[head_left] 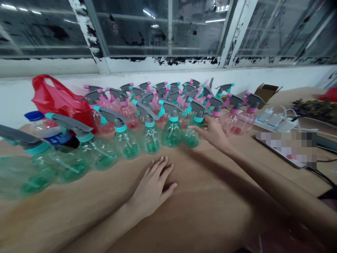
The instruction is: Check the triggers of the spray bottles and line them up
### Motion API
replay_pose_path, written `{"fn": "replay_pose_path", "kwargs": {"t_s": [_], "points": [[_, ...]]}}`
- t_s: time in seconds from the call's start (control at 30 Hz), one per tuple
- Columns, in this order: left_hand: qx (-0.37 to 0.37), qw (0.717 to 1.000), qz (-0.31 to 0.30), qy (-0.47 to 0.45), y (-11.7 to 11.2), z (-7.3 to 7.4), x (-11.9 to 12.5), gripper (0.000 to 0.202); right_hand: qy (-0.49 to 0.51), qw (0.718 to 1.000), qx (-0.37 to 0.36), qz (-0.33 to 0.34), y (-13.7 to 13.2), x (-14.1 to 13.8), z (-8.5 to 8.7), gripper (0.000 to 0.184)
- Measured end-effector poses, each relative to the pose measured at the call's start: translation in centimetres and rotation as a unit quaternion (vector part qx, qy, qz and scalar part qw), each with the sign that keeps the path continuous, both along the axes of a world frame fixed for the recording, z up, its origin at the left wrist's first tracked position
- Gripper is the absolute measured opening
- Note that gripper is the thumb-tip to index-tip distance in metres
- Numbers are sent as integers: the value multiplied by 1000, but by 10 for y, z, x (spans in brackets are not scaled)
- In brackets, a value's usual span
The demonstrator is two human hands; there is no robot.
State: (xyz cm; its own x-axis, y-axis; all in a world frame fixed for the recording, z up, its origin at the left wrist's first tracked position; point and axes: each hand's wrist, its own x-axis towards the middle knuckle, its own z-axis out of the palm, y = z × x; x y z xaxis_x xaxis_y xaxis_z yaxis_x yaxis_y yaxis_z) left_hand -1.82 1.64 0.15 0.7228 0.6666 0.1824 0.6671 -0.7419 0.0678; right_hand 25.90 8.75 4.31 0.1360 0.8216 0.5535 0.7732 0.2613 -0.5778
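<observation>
My right hand (pixel 212 130) reaches to the right end of the front row, its fingers wrapped round the neck and shoulder of a green spray bottle (pixel 191 136). That bottle stands upright on the table, with a teal collar and a grey trigger head. Flat on the tabletop lies my left hand (pixel 155 188), fingers spread, holding nothing. Beyond its fingertips is another green spray bottle (pixel 151 140), apart from the hand. Several more green bottles continue the row to the left. Behind them stand many pink spray bottles (pixel 128 111) with grey heads, some teal parts among them.
A red plastic bag (pixel 61 100) and a blue-capped bottle (pixel 37 117) stand at the left behind the row. On the right are a phone-like flat device (pixel 285 149), partly blurred out, a white power strip with plugs (pixel 276 121) and an open cardboard box (pixel 265 93). Windows line the wall.
</observation>
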Motion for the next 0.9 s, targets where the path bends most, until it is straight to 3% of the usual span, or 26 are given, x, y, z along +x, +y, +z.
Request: {"fn": "replay_pose_path", "kwargs": {"t_s": [0.5, 0.8, 0.9], "points": [[5, 1000, -8, -20, 3, -3, -2, 49, -28, 999, -4, -36, 12, -7, 4, 41], [28, 1000, -9, -6, 6, -3, -5, 49, -6, 1000, -23, -5, 2, -10, 8, 62], [31, 999, -15, -12, 6, -3, -5, 48, 14, 999, -33, -6, -7, -1, 6, 60]]}}
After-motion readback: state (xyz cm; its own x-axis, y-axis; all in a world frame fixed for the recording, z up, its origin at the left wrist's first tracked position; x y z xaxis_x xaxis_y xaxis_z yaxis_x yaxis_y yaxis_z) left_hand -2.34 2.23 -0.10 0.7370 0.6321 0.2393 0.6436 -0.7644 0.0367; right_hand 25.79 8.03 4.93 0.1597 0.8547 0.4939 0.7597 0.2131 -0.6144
